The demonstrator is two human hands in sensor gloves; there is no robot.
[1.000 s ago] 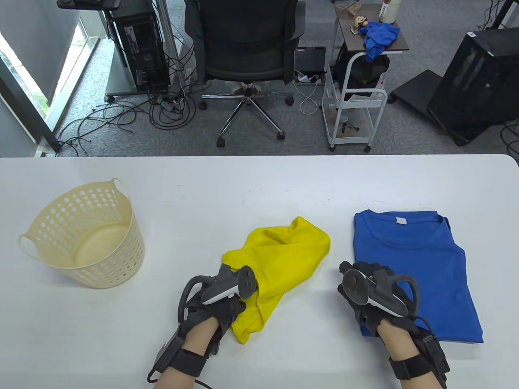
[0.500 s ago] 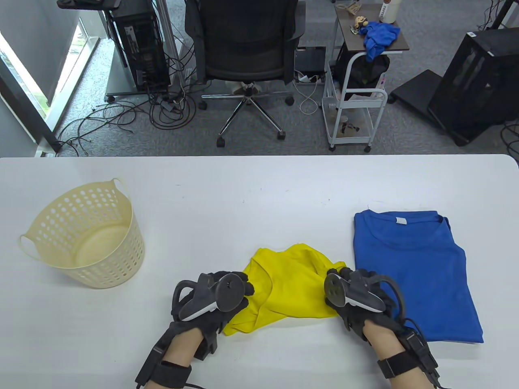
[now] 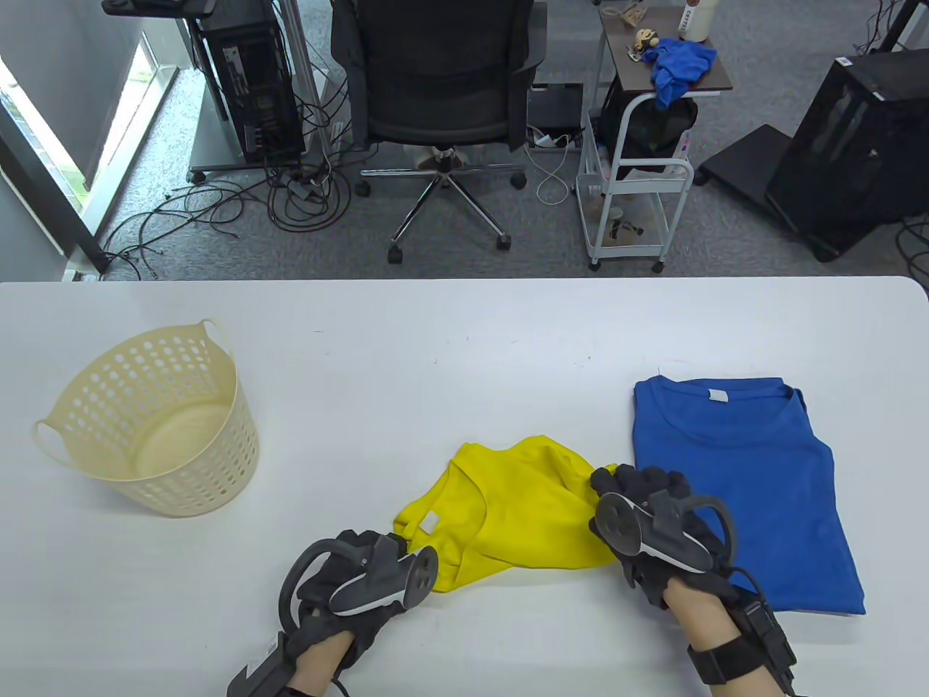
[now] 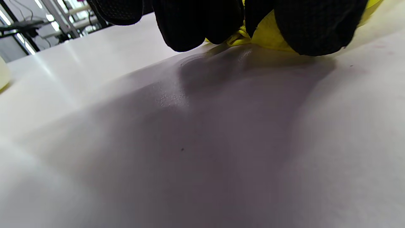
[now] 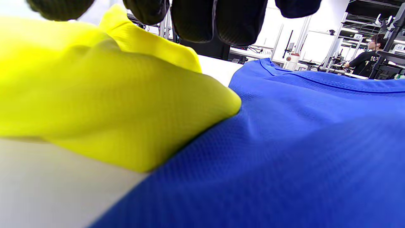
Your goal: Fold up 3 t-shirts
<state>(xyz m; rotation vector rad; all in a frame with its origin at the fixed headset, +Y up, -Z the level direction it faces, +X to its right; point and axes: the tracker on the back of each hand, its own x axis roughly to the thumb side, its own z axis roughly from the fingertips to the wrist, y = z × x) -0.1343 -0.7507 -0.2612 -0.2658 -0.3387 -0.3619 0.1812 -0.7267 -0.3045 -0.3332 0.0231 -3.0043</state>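
A crumpled yellow t-shirt (image 3: 519, 508) lies near the front middle of the white table (image 3: 435, 348), with a white tag showing by its near-left edge. My left hand (image 3: 385, 546) grips that near-left edge; in the left wrist view its curled fingers (image 4: 196, 22) close on yellow cloth (image 4: 269, 36). My right hand (image 3: 633, 482) holds the shirt's right corner, where it laps onto the left edge of a folded blue t-shirt (image 3: 747, 494). The right wrist view shows yellow cloth (image 5: 95, 95) bunched under the fingers (image 5: 234, 19), against the blue shirt (image 5: 300, 142).
A cream perforated basket (image 3: 218, 450) stands at the left of the table and looks empty. Beyond the far table edge are an office chair (image 3: 435, 80) and a small cart (image 3: 631, 196) with a blue cloth (image 3: 681, 67) on top.
My right hand came from the blue shirt's edge to the yellow shirt's right corner. My left hand pulled back toward the near-left, stretching the yellow shirt wider and lower.
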